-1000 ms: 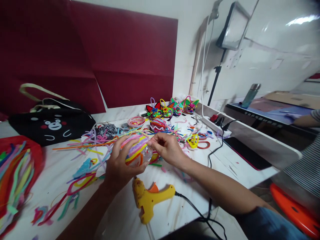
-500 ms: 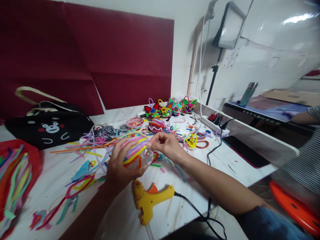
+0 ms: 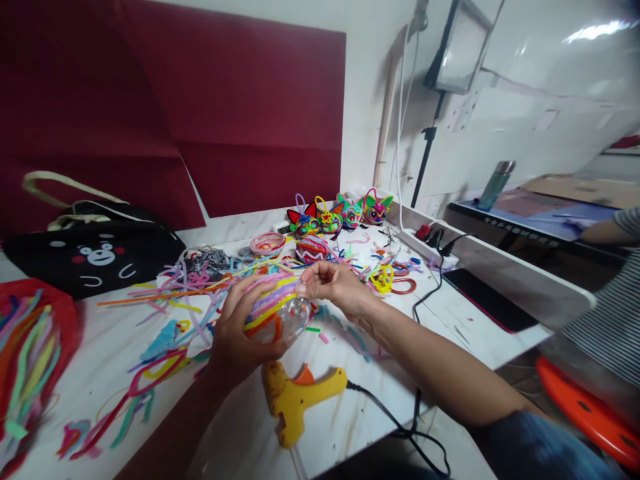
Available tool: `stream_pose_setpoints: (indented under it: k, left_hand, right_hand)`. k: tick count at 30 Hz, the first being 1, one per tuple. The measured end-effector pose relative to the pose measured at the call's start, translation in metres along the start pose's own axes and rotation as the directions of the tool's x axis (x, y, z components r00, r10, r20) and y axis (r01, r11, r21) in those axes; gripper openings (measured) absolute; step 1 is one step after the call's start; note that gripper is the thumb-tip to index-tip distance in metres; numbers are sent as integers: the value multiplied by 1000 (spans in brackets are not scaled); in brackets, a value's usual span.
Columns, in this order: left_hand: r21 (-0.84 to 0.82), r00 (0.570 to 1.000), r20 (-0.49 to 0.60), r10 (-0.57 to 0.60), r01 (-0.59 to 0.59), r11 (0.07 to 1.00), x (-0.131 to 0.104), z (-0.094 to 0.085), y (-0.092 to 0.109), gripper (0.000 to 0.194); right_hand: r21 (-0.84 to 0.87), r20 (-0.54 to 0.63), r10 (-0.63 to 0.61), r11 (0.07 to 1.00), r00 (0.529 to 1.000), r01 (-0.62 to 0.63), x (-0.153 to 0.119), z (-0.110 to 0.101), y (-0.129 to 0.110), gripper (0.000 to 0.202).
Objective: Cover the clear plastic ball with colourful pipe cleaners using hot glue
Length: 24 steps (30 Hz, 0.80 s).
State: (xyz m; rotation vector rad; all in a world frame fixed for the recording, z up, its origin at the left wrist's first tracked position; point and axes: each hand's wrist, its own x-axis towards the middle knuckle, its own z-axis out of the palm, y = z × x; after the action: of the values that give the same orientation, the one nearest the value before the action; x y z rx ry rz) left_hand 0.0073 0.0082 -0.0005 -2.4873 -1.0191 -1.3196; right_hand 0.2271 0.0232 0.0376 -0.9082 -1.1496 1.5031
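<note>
My left hand (image 3: 245, 327) is wrapped round a clear plastic ball (image 3: 293, 319) partly covered with pipe cleaner strips in pink, purple, yellow and orange. Thumb and index finger of my right hand (image 3: 327, 290) pinch together at the ball's upper right edge, on the end of a pipe cleaner (image 3: 287, 293). The exact tip between these fingers is hidden. Below the ball, a yellow hot glue gun (image 3: 303, 403) lies on the white table (image 3: 240, 427), a clear glue stick poking from its back end.
Loose pipe cleaners (image 3: 165, 367) litter the table. Finished animal-head ornaments (image 3: 330, 217) stand at the back. A red bag of pipe cleaners (image 3: 70, 327) and a black bag (image 3: 100, 257) sit left. At right are a phone (image 3: 490, 300), power strip (image 3: 425, 243) and a co-worker's arm (image 3: 605, 231).
My hands stay on the ball with almost the same grip. The whole view has shifted slightly, and the right fingers remain pinched at the ball's edge.
</note>
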Motion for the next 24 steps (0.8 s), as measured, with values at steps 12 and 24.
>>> stream_pose_setpoints:
  k: [12,24]
  left_hand:
    - [-109,1000,19,-23,25,994,-2,-3,0,74]
    - [-178,996,48,-77,84,980,-5,6,-7,89]
  right_hand:
    - [104,93,70,991,993,-80,-2,0,2,56]
    - [115,55,87,989,995,-92,0,-1,8,53]
